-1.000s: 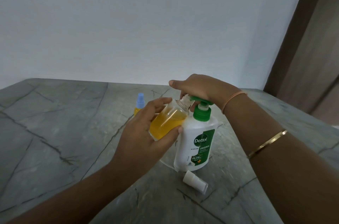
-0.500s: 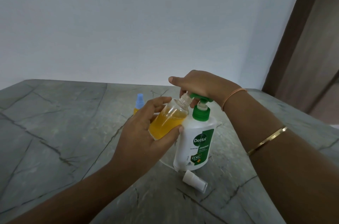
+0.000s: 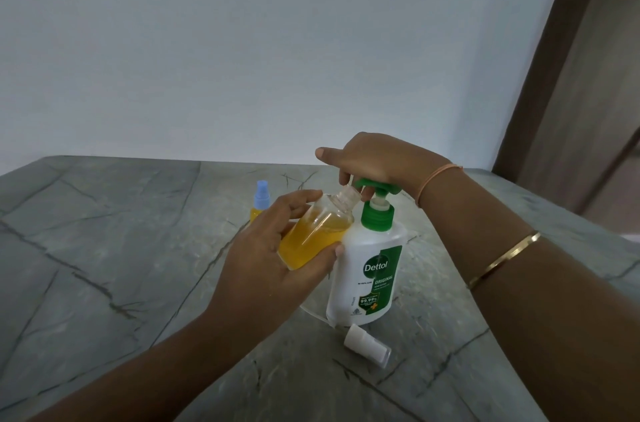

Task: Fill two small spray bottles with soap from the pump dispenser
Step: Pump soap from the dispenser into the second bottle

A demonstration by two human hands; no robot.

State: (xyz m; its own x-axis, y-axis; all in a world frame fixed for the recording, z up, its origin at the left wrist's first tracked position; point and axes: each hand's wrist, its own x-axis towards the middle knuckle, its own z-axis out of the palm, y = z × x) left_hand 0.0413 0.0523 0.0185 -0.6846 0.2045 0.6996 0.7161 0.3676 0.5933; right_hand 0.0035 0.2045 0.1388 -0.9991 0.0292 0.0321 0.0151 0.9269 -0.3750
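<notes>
My left hand [image 3: 263, 259] grips a small clear bottle [image 3: 311, 238], about half full of yellow soap and tilted to the right. Its open neck sits just under the spout of the green pump head [image 3: 377, 185]. My right hand [image 3: 374, 158] lies over that pump head with its fingers curled down around it and the thumb pointing left. The white Dettol pump dispenser [image 3: 367, 269] stands upright on the grey stone table [image 3: 104, 248], with the white pump stem showing above the green collar. A second small spray bottle [image 3: 261, 198], blue-capped and holding yellow soap, stands behind my left hand.
A white spray cap [image 3: 367, 345] lies on its side in front of the dispenser, with its thin clear tube curving past the dispenser's base. The white wall runs along the table's far edge. A brown door frame [image 3: 554, 75] stands at the right.
The pump head has risen from its pressed-down position, and my right hand rose with it. My left hand keeps the small bottle at the spout.
</notes>
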